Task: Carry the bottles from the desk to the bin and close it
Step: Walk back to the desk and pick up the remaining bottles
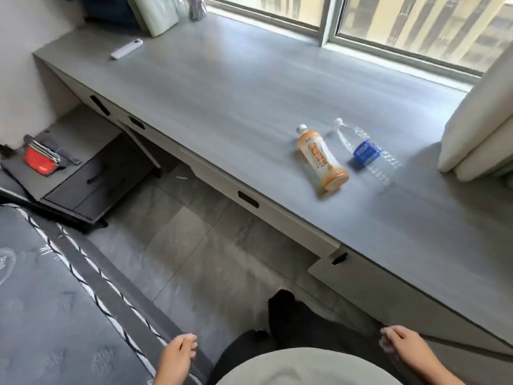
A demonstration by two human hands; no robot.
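Note:
Two bottles lie on their sides on the long grey desk (222, 87), toward its right end. The orange-labelled bottle (322, 159) has a white cap pointing away from me. Just right of it lies a clear bottle with a blue label (366, 152). My left hand (177, 357) hangs low at the bottom of the view, fingers loosely curled, holding nothing. My right hand (402, 345) is low at the bottom right, below the desk's front edge, fingers curled and holding nothing. Both hands are far from the bottles. No bin is in view.
A white remote (126, 48) lies at the desk's far left. A cream curtain (483, 129) hangs over the right end. A dark bedside cabinet (77, 173) carries a red pouch (39, 159). A mattress (50, 301) fills the lower left; tiled floor (194, 245) lies between.

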